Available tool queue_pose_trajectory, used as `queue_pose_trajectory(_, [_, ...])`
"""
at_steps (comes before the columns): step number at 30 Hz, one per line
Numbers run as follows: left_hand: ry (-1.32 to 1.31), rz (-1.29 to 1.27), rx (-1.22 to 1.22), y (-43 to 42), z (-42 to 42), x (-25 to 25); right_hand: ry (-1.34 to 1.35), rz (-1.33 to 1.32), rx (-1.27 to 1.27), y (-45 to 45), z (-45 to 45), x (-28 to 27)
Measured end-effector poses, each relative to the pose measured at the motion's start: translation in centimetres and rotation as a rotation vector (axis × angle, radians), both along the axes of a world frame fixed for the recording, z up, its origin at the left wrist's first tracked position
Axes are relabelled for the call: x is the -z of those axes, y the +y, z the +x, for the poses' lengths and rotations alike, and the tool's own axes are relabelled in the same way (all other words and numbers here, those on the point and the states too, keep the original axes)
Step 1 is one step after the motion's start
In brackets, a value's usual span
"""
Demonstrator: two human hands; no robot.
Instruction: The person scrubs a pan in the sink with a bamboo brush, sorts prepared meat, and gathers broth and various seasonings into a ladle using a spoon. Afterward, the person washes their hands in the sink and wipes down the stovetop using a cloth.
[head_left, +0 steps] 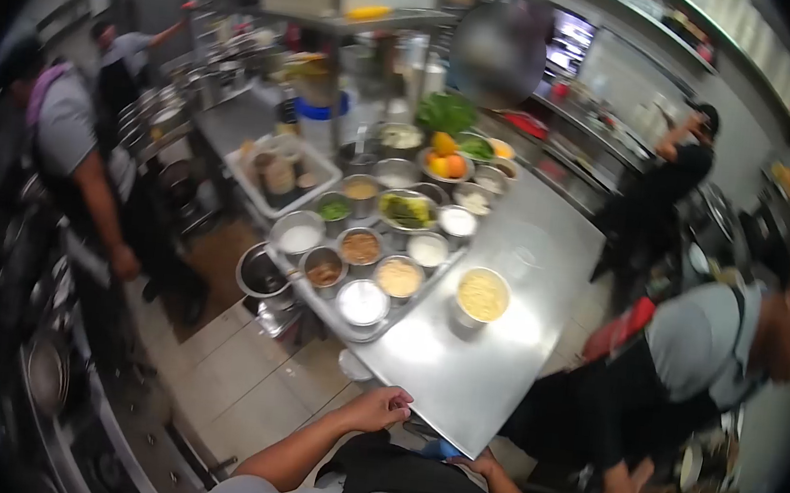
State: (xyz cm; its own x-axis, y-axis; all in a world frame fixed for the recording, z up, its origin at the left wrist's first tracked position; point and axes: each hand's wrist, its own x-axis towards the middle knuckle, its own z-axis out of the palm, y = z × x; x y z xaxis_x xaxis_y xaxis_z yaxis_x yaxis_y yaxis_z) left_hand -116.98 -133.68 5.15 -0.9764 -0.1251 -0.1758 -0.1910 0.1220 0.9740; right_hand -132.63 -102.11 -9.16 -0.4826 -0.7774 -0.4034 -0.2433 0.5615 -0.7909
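Note:
My left hand (386, 408) is beside the near left edge of the steel table (522, 354), its fingers curled in and nothing visible in them. Low by the table's near corner is my right hand (481, 463), partly hidden, next to a blue item (440, 450); whether it grips that item is unclear. A metal container of pale yellow shreds (482, 296) stands upright on the table, beyond both hands. Left of it, a tray (370, 333) bears several round containers, among them one of white contents (363, 302) and one of brown contents (360, 246).
At the right a person in a dark apron (580, 402) bends down close to the table. Another person (71, 120) stands at the left; two more people are farther back. A metal pot (262, 270) sits left of the tray. A steel shelf (379, 22) rises over the table's far part.

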Motion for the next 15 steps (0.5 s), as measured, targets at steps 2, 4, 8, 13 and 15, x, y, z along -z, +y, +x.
queue_pose_trajectory(2, [-0.015, -0.013, -0.061, -1.2, 2.0, 1.7, 0.014, -0.011, -0.052, 0.8, 0.2, 2.7])
queue_pose_trajectory(4, [-0.072, -0.051, -0.14, -2.4, 4.2, 2.6, 0.03, 0.011, -0.042, 1.5, 0.3, 3.8])
queue_pose_trajectory(8, [-0.201, 0.13, -0.314, -4.2, 8.1, 11.1, 0.015, 0.144, -0.045, 2.0, -0.8, 2.9])
queue_pose_trajectory(13, [-0.646, -0.001, -0.502, -5.7, 15.6, 27.9, 0.044, 0.244, -0.042, 0.8, -1.9, 2.7])
queue_pose_trajectory(15, [-0.717, -0.212, -0.454, -4.1, 20.8, 33.1, 0.053, 0.273, -0.043, 0.3, -2.1, 2.9])
